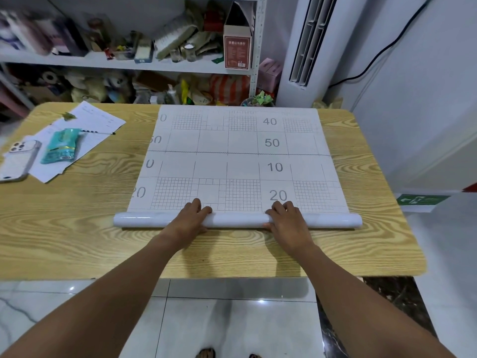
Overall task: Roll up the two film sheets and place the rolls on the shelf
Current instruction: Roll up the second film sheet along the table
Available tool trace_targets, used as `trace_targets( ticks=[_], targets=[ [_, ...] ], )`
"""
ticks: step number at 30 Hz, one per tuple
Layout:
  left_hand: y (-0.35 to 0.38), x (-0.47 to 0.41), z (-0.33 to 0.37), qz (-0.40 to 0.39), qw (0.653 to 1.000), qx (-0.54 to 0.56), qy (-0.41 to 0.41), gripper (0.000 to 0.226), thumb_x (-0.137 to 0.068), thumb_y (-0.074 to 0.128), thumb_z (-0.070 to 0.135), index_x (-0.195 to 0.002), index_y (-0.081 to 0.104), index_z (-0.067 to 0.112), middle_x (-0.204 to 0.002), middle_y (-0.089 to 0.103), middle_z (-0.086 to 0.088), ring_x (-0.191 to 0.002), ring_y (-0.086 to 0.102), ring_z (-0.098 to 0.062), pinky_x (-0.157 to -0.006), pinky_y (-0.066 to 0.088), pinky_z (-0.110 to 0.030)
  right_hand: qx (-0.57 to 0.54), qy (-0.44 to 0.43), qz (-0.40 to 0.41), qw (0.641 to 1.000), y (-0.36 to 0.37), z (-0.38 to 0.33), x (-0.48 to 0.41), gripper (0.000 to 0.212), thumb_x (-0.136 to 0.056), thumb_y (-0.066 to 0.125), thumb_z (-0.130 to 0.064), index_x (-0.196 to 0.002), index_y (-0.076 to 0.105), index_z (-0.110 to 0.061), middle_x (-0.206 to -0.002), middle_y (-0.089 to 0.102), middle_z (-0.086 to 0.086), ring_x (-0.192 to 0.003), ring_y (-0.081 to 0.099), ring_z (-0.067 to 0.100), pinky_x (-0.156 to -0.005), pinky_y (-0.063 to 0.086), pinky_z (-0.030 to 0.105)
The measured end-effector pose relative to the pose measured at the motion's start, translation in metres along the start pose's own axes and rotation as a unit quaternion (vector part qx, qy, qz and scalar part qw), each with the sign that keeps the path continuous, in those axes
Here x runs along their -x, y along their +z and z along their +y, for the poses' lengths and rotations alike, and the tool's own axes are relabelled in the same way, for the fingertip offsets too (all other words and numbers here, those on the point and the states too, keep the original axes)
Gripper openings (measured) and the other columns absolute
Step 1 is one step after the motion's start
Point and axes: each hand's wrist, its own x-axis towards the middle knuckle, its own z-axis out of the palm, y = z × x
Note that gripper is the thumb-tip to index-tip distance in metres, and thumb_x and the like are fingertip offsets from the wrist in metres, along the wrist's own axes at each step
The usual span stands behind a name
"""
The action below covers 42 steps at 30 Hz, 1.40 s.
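Now we have both hands on the roll (237, 220). The left hand (191, 217) and the right hand (287, 219) each lie draped over its top, fingers curved round it and thumb tucked at the near side, so they hold the rolled part rather than lie flat. The roll's long axis runs left to right, parallel to the near edge of the bench (77, 223) and set back from it, directly under our palms. The unrolled film sheet (240, 156) stretches straight away from us to the far edge. We judge the coming move is an even push forward. Neither hand is nearer, since they sit about equally either side of the roll's middle. The shelf (124, 62) stands beyond the far edge. We can make out only one sheet and cannot tell whether a second lies beneath it.
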Motion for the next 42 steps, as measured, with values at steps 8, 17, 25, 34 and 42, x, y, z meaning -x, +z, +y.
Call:
trace_targets(
  ticks=[8,17,25,34,42],
  targets=[
    [-0.0044,-0.0047,-0.0019,0.031,0.998,-0.053,0.012,0.041,-0.087,0.058,0.022,-0.124,0.045,0.01,-0.111,0.053,-0.007,-0.105,0.041,-0.026,-0.086,0.029,-0.031,-0.026,0.023,0.007,0.999,0.0014,-0.0015,-0.0026,0.037,-0.089,0.06,-0.027,-0.121,0.055,-0.01,-0.109,0.063,0.011,-0.097,0.056,0.032,-0.082,0.046,0.042],
    [-0.0069,-0.0066,-0.001,0.022,0.996,-0.086,0.022,0.02,-0.096,0.043,0.022,-0.112,0.05,0.012,-0.109,0.055,-0.001,-0.107,0.04,-0.021,-0.086,0.028,-0.027,-0.07,0.028,-0.008,0.997,0.0064,-0.0016,0.0022,0.051,-0.078,0.067,-0.045,-0.112,0.054,-0.01,-0.104,0.059,0.006,-0.099,0.051,0.027,-0.088,0.041,0.038],
    [-0.0072,-0.0025,-0.0018,0.03,0.995,-0.092,0.02,0.031,-0.091,0.045,0.008,-0.122,0.05,0.009,-0.113,0.047,-0.011,-0.104,0.039,-0.026,-0.083,0.033,-0.031,0.008,0.017,0.005,1.0,0.0025,-0.0027,-0.0004,0.039,-0.067,0.08,-0.035,-0.091,0.066,-0.009,-0.097,0.063,0.009,-0.087,0.059,0.032,-0.069,0.051,0.041],
    [-0.0054,-0.0011,0.0013,-0.014,0.996,-0.088,-0.004,0.057,-0.09,0.049,0.041,-0.138,0.03,0.015,-0.126,0.042,-0.005,-0.115,0.035,-0.023,-0.095,0.031,-0.031,0.006,-0.004,-0.023,1.0,0.0014,-0.0011,-0.0006,0.032,-0.094,0.048,-0.032,-0.118,0.057,-0.014,-0.117,0.057,0.007,-0.104,0.049,0.03,-0.086,0.039,0.04],
    [-0.0064,0.0011,0.0011,-0.012,0.996,-0.093,0.006,0.043,-0.085,0.06,0.029,-0.121,0.043,0.014,-0.116,0.047,-0.004,-0.103,0.04,-0.023,-0.08,0.036,-0.031,-0.003,0.001,0.002,1.0,-0.0012,-0.0024,0.0013,0.019,-0.083,0.067,-0.026,-0.1,0.062,-0.019,-0.084,0.067,0.001,-0.078,0.057,0.025,-0.068,0.046,0.037]
  ],
)
